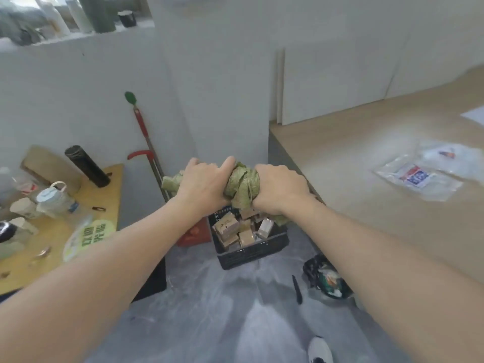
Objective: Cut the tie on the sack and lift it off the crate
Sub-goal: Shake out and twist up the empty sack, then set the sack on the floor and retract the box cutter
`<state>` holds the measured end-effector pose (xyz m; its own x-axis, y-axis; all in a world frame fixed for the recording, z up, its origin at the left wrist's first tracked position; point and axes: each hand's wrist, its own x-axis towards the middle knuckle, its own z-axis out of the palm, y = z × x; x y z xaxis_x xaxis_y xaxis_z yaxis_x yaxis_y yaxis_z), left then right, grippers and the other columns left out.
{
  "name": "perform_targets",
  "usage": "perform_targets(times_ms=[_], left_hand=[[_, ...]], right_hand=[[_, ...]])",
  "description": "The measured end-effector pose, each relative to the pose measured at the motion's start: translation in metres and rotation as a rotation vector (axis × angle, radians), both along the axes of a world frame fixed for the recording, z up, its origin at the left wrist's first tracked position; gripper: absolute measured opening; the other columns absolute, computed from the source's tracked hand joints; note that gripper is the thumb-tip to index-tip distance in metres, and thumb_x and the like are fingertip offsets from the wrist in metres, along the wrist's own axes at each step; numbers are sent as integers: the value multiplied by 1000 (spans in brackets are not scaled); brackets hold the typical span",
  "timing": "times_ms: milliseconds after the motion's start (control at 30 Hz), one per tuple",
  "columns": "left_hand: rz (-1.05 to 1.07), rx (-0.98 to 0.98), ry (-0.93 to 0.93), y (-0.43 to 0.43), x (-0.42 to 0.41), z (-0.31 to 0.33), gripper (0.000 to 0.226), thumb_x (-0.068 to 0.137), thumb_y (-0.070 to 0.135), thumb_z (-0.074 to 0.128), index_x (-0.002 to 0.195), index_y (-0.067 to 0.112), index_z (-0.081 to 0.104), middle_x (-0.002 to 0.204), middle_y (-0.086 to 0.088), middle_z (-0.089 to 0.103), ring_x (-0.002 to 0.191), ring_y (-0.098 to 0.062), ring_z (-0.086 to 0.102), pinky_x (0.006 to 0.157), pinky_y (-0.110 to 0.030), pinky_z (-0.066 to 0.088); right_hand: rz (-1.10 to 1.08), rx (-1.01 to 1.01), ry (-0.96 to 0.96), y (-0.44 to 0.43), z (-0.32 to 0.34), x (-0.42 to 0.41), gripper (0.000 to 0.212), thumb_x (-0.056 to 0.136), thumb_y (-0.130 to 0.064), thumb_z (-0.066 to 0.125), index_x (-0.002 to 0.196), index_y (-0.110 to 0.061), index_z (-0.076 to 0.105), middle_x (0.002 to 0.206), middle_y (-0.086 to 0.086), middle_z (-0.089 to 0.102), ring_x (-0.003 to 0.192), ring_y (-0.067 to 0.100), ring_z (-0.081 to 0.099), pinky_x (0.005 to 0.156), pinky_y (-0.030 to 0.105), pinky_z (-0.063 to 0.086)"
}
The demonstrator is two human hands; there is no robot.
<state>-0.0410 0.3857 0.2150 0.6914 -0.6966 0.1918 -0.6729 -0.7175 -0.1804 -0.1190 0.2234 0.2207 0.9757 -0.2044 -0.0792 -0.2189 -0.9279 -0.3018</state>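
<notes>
Grey floor [209, 310], crate [251, 254] of small boxes [227, 225], left hand [203, 184] and right hand [281, 188], grips clenched on sack [242, 183]

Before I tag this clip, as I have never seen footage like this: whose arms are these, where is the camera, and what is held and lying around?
There is no machine here. The arms belong to a person, and the single picture comes from a wide-angle camera worn on their head, looking forward and down. The left hand and the right hand both grip a bunched green sack, held just above a black crate on the grey floor. The crate holds small brown boxes. On the floor near it lies a slim dark tool, too blurred to name. To the left stands a yellow table with a black flask and cups. To the right is a wooden counter with clear plastic packets. A white shoe shows at the bottom edge.
</notes>
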Motion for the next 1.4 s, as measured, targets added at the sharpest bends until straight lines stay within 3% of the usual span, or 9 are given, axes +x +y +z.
perform_targets(times_ms=[100,200,267,367,533,800,1000,1233,1400], left_hand=[[58,13,103,-2,-10,-69,86,62,58,77,130,19,43,98,-10,68,105,-36,64,110,-52,31],[215,-95,352,3,-21,-141,124,56,58,85,158,29,21,145,-20,40,147,-39,29,123,-56,8],[363,-222,522,5,-30,-185,138,56,61,86,162,39,1,165,-17,12,158,-36,4,125,-55,5],[553,-427,839,4,-44,-247,146,61,63,89,159,47,-18,171,-12,-8,160,-32,-1,127,-54,10],[820,-759,1241,-24,-81,-329,122,84,58,76,160,46,-18,172,-6,-4,158,-29,11,123,-54,19],[1105,-1073,1416,-42,-123,-441,109,73,62,59,159,56,-8,174,15,-4,161,-20,2,126,-60,10],[1159,-1107,1470,-42,-135,-540,92,91,46,55,162,49,-2,174,10,5,159,-22,14,127,-54,17],[1202,-1237,1498,-46,-129,-711,70,104,39,48,164,44,11,170,-1,24,155,-24,27,125,-49,28],[1298,-1394,1492,-70,-106,-824,62,105,40,49,163,35,28,166,-6,33,152,-26,34,123,-48,31]], right_hand=[[-95,48,115,-3,-70,-11,35,70,-40,71,97,-30,52,98,1,66,85,34,64,68,36,45],[-190,90,212,-15,-138,-20,35,71,-38,69,101,-30,55,104,3,68,94,34,68,71,36,48],[-248,119,266,-27,-181,-27,41,72,-36,68,110,-27,57,106,5,68,94,34,68,72,36,49],[-323,213,369,-44,-241,-40,37,71,-31,69,106,-24,58,105,6,68,94,35,67,74,36,51],[-524,429,526,-63,-336,-70,45,63,-41,76,103,-26,62,102,1,68,89,30,65,72,33,49],[-698,651,657,-64,-461,-115,65,66,-47,90,109,-15,53,98,1,63,85,25,57,68,31,45],[-764,805,539,-52,-564,-135,133,45,-61,97,152,-29,24,140,2,58,127,30,57,99,44,49],[-730,907,557,-62,-738,-124,113,71,-71,76,155,-44,7,141,-2,56,124,30,57,103,40,45],[-689,955,552,-82,-853,-110,116,68,-69,79,151,-53,0,135,-2,53,119,27,57,107,45,46]])
